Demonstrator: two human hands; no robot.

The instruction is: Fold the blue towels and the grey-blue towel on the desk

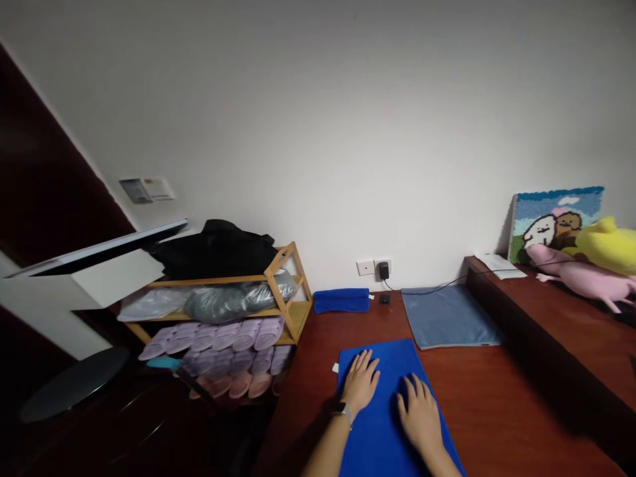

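Note:
A blue towel [382, 411] lies spread out on the reddish-brown desk, with a small white tag at its left edge. My left hand [361, 381] rests on its upper left part, palm down with the fingers stretched out. A watch [342, 411] is on the left wrist. On the towel's right side, my right hand [420, 411] is open with slightly bent fingers, palm down. Behind them, a folded blue towel [341, 300] sits against the wall. To its right a grey-blue towel [450, 318] lies flat.
A wooden rack [291, 291] with slippers [246, 334] and a black bag [218, 248] stands left of the desk [497, 404]. A plugged-in charger [383, 269] trails a cable across the grey-blue towel. Plush toys [586, 275] and a fuzzy picture [551, 218] occupy the raised surface at right.

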